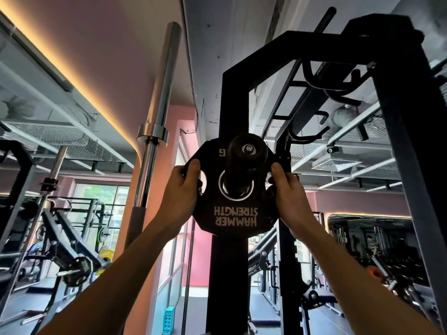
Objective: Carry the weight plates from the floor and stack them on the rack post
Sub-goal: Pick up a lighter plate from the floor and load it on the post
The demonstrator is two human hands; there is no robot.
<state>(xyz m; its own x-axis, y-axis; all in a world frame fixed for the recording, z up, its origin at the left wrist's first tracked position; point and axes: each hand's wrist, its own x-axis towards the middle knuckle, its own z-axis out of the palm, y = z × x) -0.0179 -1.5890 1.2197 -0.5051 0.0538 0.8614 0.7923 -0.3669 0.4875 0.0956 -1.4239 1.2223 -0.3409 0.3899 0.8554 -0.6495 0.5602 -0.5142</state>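
Weight plate: a black plate [233, 211] sits in the middle of the frame, held up at arm's length, its face turned toward the camera. White lettering on its lower half reads upside down, and a numeral shows near its upper left edge.
Plate position: its centre hole is threaded over the rack post [246, 155], a thick black peg that sticks out toward the camera; the peg's round capped end shows in front of the plate's upper half, and a bright ring of the hole's rim shows below the peg.
Left hand: the left hand [181, 189] grasps the plate's left edge, fingers curled over the rim and into the grip cut-out beside it, thumb side toward the centre.
Right hand: the right hand [289, 189] grasps the plate's right edge in the same way, fingers wrapped round the rim, back of the hand facing the camera.
Arms: both bare forearms rise from the bottom corners of the frame and meet at the plate.
Rack: a black steel upright [233, 93] runs behind the plate from the bottom of the frame to the upper middle, joined at its top to a crossbeam that runs to a second upright at the right edge.
Barbell: a chrome barbell [154, 122] stands upright just left of the rack, its sleeve reaching toward the ceiling.
Background left: benches and other plate-loaded machines fill the lower left, in front of a window.
Ceiling: a warm light strip curves across the upper left.
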